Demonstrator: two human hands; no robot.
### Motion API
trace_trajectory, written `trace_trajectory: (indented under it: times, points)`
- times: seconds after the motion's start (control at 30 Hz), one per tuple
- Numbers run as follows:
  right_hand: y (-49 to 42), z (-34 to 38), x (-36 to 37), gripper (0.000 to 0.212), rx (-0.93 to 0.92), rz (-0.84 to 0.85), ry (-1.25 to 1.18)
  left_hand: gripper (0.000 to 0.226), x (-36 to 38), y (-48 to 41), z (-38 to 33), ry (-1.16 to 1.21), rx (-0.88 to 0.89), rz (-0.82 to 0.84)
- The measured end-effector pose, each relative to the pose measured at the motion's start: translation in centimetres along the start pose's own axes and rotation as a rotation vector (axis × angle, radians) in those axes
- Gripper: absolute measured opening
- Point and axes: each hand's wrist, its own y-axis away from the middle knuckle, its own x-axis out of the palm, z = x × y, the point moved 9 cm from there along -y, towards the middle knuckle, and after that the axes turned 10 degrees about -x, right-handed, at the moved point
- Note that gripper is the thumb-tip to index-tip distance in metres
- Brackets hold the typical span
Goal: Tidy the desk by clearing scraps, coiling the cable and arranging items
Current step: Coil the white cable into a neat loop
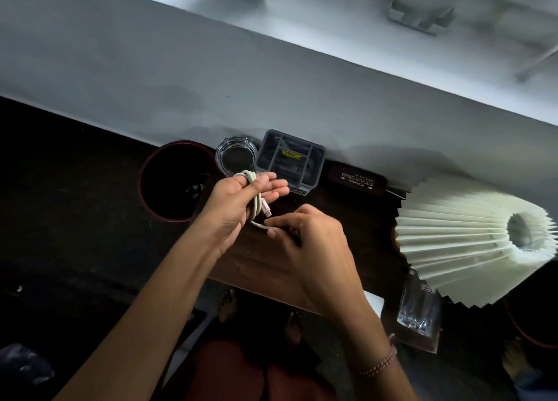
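Several loops of the white cable (257,202) lay wound round the left hand (235,204) above the dark desk (247,260), the fingers stretched out and slightly spread, the thumb pressing the coil against them, and the pink-banded plug (266,209) hanging beside the palm. Just below, the right hand (314,243) pinched the loose strand between thumb and forefinger, its other fingers curled. Behind the hands, along the wall, stood a dark round bin (142,186), a glass ashtray (235,157), a grey organiser (263,142) and a spectacle case (356,182), with a pleated white lampshade (453,228) at the right.
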Motion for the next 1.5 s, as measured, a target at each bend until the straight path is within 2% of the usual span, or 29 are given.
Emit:
trace_trajectory:
  times: [0.1, 0.2, 0.3, 0.37, 0.47, 0.57, 0.63, 0.7, 0.8, 0.87, 1.0, 1.17, 1.3, 1.4, 1.5]
  points:
    - [-0.8, 1.4, -2.9, 0.013, -0.056, -0.079, 0.060, 0.027, 1.2, 0.4, 1.5, -0.160, -0.055, 0.016]
    - [-2.2, -0.1, -6.0, 0.007, -0.013, -0.146, 0.050, 0.048, 2.6, 1.7, 3.6, -0.303, -0.186, 0.147]
    - [-4.0, -3.1, -6.7, 0.008, 0.033, -0.127, -0.191, 0.054, 2.8, 3.1, 4.6, -0.371, -0.234, 0.256]
    - [-4.3, -4.6, -4.7, 0.007, 0.108, -0.069, -0.517, 0.047, 3.2, 3.7, 4.4, -0.281, -0.226, 0.316]
    - [-3.1, -6.7, -0.5, 0.009, 0.303, -0.102, -0.930, 0.039, 4.0, 3.6, 3.6, -0.104, -0.181, 0.354]
    - [-0.9, -7.0, 3.8, 0.012, 0.486, -0.187, -1.240, 0.040, 4.4, 3.1, 3.5, 0.233, -0.230, 0.390]
    - [0.2, -6.1, 5.5, 0.018, 0.532, -0.234, -1.371, 0.041, 4.3, 2.8, 3.5, 0.439, -0.245, 0.399]
    - [1.0, -5.2, 6.0, 0.022, 0.496, -0.261, -1.397, 0.042, 3.8, 2.5, 3.5, 0.553, -0.224, 0.381]
    - [1.5, -4.2, 5.6, 0.025, 0.429, -0.206, -1.330, 0.046, 3.2, 2.4, 3.0, 0.619, -0.174, 0.371]
    - [1.6, -3.9, 5.1, 0.028, 0.384, -0.113, -1.327, 0.050, 3.6, 2.6, 2.7, 0.666, -0.184, 0.447]
    - [1.5, -3.5, 4.0, 0.029, 0.322, 0.079, -1.542, 0.046, 5.8, 3.8, 2.1, 0.751, -0.252, 0.695]
    - [1.5, -5.1, 4.4, 0.018, 0.414, 0.130, -1.556, 0.051, 7.0, 4.8, 2.1, 0.699, -0.349, 0.816]
    - [1.4, -4.6, 5.4, 0.029, 0.389, 0.264, -1.493, 0.052, 7.1, 5.7, 3.5, 0.635, -0.486, 0.868]
    - [1.6, -4.3, 5.9, 0.037, 0.338, 0.262, -1.510, 0.053, 7.1, 5.9, 3.8, 0.592, -0.521, 0.910]
    - [1.8, -4.6, 5.5, 0.028, 0.311, 0.147, -1.549, 0.053, 7.3, 5.2, 3.5, 0.609, -0.545, 0.930]
